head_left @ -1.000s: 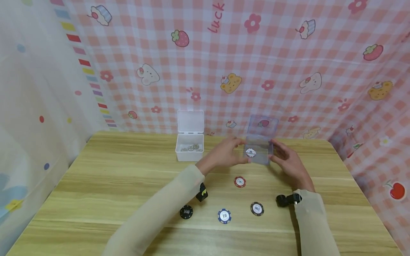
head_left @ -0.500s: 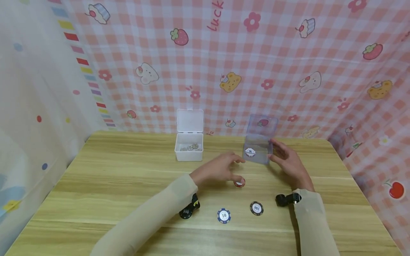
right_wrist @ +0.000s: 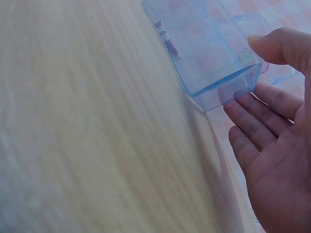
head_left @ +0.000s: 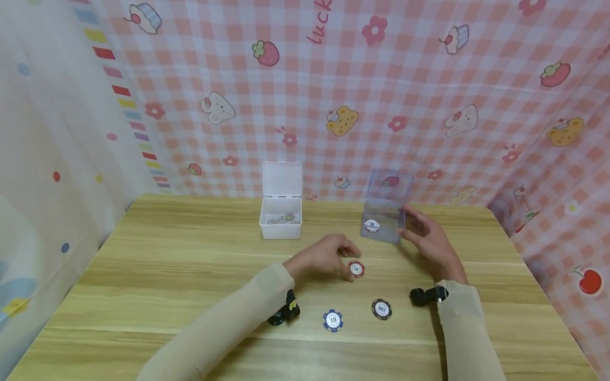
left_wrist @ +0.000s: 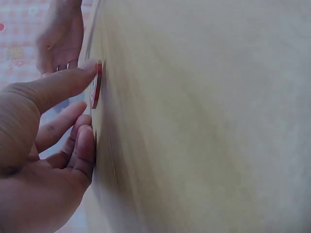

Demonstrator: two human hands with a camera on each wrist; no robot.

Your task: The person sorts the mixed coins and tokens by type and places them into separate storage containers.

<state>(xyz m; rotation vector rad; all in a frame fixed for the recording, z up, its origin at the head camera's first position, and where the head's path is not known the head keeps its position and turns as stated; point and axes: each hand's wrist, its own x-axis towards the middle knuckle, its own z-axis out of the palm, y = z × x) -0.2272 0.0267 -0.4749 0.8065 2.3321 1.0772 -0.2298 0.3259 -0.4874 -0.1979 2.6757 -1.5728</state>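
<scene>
My left hand point(head_left: 326, 255) is low over the table at a red poker chip point(head_left: 357, 269) marked 5. In the left wrist view, the thumb point(left_wrist: 73, 80) touches the red chip's edge while the other fingers bend loosely on its far side. My right hand point(head_left: 432, 247) rests against the right side of a clear plastic box point(head_left: 389, 232), its lid raised. Straight fingers point(right_wrist: 255, 124) lie along the box wall in the right wrist view, the thumb near the rim. Inside that box is a white-and-blue chip point(head_left: 372, 226).
A white box point(head_left: 281, 232) with its lid up holds several coins point(head_left: 287, 217). Nearer the front lie a blue chip point(head_left: 333, 320) marked 10 and a black-rimmed chip point(head_left: 382, 309) marked 100. Another black chip point(head_left: 275, 320) is partly covered by the left wrist camera point(head_left: 292, 307).
My left hand has left the clear box's left side and come down toward the front, to the red chip. The right hand stays at the box.
</scene>
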